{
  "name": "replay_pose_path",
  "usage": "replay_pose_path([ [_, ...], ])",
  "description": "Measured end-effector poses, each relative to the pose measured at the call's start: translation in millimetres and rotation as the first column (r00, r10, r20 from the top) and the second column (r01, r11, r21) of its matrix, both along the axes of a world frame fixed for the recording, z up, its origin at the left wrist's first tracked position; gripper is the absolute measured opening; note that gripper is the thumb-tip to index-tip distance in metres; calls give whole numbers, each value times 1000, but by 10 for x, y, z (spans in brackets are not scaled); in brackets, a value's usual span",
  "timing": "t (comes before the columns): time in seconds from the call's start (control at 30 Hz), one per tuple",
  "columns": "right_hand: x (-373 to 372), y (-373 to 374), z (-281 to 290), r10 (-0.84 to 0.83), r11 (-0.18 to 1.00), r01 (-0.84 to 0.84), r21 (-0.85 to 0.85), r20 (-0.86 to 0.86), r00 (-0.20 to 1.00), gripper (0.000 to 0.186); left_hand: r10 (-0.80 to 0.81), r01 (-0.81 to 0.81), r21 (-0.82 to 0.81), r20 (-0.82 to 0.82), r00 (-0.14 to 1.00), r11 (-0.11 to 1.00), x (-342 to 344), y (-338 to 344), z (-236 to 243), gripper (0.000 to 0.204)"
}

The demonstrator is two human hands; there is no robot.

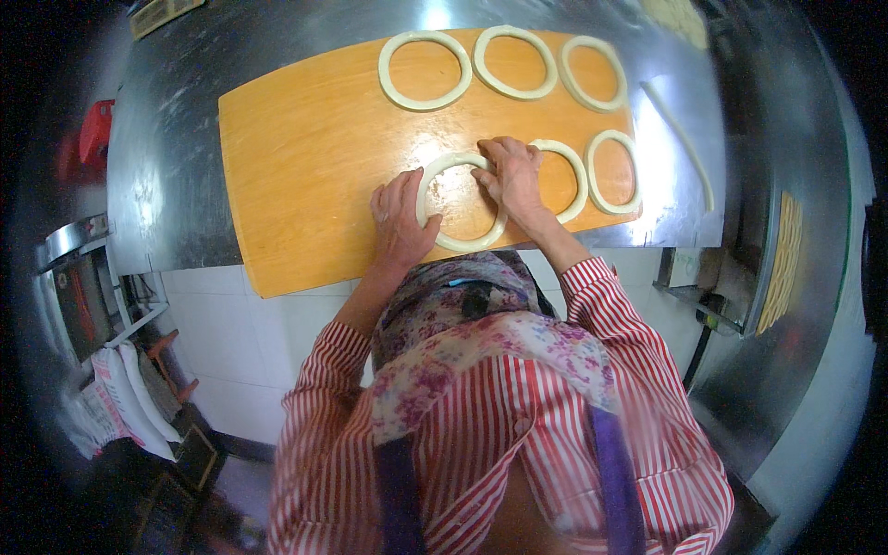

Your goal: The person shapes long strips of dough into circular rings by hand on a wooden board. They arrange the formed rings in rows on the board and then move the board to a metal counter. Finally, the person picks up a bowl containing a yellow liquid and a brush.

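A pale dough ring (464, 246) lies flat near the front edge of the wooden board (305, 157). My left hand (404, 219) pinches its left side, thumb inside the loop and fingers outside. On the opposite side, my right hand (515, 176) curls over the ring, its fingers covering part of the dough. Just right of that hand is another dough ring (582, 180), partly hidden by it, then a narrower dough ring (614, 136). Along the far edge lie three more: a left dough ring (425, 105), a middle dough ring (518, 93) and a right dough ring (592, 42).
The board rests on a shiny metal table (166, 139). A loose dough strip (683, 139) lies right of the board. Pale sticks (783, 264) fill a tray at the far right. White sacks (139, 398) stand at the lower left, below a red object (96, 131).
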State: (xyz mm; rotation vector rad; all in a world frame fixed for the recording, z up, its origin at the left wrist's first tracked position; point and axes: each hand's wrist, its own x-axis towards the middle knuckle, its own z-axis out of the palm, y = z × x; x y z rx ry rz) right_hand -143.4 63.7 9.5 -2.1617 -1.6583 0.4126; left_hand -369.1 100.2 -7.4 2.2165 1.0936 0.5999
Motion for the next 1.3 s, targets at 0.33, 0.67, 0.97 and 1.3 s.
replay_pose_path([
  [0.33,371,-600,310,-44,971,62,229,-85,995,58,-355,351,102,19,935,931,-225,-278,-175,33],
  [0.67,3262,-1970,155,-536,821,495,284,84,840,47,-232,221,99,123,965,970,1506,-129,317,33],
  [0.97,4788,-2276,-179,-568,805,592,44,344,747,48,-653,689,220,-219,725,691,5130,7,336,59],
  [1.3,4517,-2459,-391,-484,865,490,108,437,758,54,-634,744,223,-405,659,630,5646,-174,-72,67],
])
